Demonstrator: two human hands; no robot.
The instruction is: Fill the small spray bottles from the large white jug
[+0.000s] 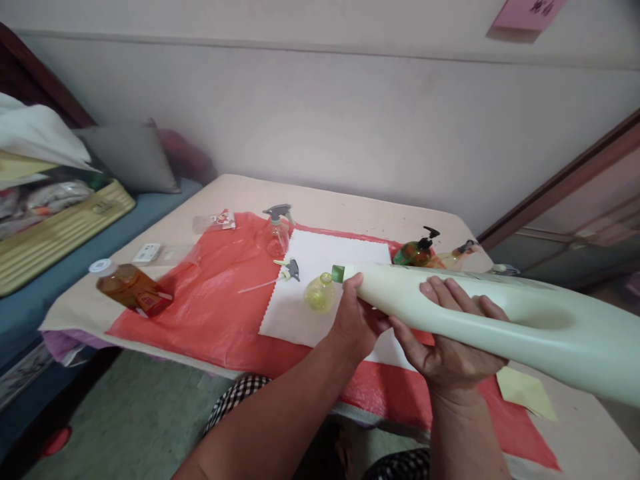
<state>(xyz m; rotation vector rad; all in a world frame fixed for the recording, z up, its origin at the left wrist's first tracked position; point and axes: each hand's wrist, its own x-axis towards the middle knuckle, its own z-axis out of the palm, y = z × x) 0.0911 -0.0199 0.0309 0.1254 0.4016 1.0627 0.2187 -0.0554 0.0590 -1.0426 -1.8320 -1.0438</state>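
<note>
- The left hand (357,323) had its grip closed around the neck of the pale green jug (565,327), thumb on top near the green tip (338,273)
- The right hand (457,340) had its grip clamped on the jug farther back, fingers at the handle and palm beneath
- The jug lay on its side in both hands, its tip just beside the open mouth of the small bottle (320,295), which held yellow liquid on the white sheet (340,250)
- A spray head (290,270) lay left of it, and a spray bottle (277,237) stood behind
- On the left of the surface (320,193), the amber bottle (135,287) bore a red-and-white label, its print too small to read
- The pump bottle (414,253) showed a green label, partly hidden by the jug
- The pink note (531,12) on the wall carried dark handwriting, cut off and illegible
</note>
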